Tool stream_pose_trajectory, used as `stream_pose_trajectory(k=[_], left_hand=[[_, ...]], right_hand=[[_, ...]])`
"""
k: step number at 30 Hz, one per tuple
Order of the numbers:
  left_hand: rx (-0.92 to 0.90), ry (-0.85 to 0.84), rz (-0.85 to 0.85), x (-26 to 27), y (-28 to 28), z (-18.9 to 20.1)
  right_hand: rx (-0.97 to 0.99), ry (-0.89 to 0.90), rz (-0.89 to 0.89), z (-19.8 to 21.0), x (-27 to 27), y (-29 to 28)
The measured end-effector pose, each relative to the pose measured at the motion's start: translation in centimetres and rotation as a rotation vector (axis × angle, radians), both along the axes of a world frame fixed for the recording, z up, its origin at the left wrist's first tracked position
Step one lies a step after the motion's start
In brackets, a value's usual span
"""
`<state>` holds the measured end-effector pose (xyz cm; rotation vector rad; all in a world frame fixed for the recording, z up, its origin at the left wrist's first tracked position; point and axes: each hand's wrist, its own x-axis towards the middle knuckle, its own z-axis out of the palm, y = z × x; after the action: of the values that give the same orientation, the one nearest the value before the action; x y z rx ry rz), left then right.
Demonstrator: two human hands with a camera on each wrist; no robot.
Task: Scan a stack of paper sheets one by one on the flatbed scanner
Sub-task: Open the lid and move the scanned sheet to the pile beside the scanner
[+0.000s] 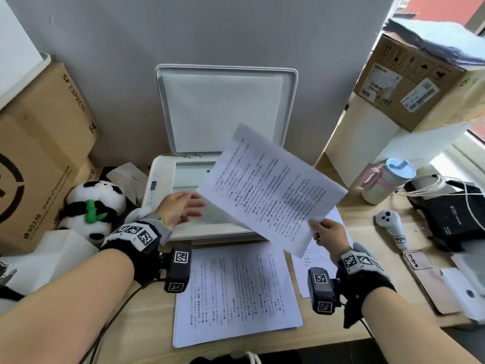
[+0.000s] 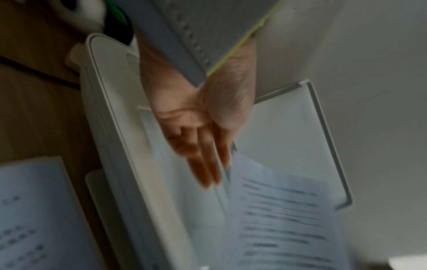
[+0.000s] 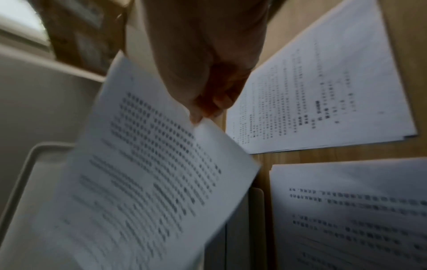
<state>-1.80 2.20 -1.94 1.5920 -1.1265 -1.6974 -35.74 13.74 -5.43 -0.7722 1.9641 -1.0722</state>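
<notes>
Our right hand [image 1: 326,229] pinches the lower corner of one printed sheet [image 1: 270,190], held tilted in the air over the right side of the flatbed scanner [image 1: 162,179] at mid-frame, lid [image 1: 227,109] raised, while our left hand [image 1: 181,208] hovers flat and empty above the glass. We judge the sheet is either coming to or leaving the glass; if it is coming, we should turn the print down and let the left fingers square it to a corner. The stack [image 1: 236,292] lies on the table [image 1: 388,214] at lower centre

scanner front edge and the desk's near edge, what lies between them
In the head view, a stack of printed sheets lies flat on the desk, just in front of the scanner.
</notes>
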Motion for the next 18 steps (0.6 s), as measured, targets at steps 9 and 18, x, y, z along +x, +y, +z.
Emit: stream_pose_trajectory(k=[9,18], left_hand=[[0.377,-0.242,-0.782,-1.0,3.5,-3.7],[0.345,-0.391,-0.277,-0.9,5.4,-8.8]], right_hand=[[-0.017,-0.144,-0.424,-3.7,-2.1,2.6],[0.296,-0.244,-0.474,-7.1,-2.4,5.3]])
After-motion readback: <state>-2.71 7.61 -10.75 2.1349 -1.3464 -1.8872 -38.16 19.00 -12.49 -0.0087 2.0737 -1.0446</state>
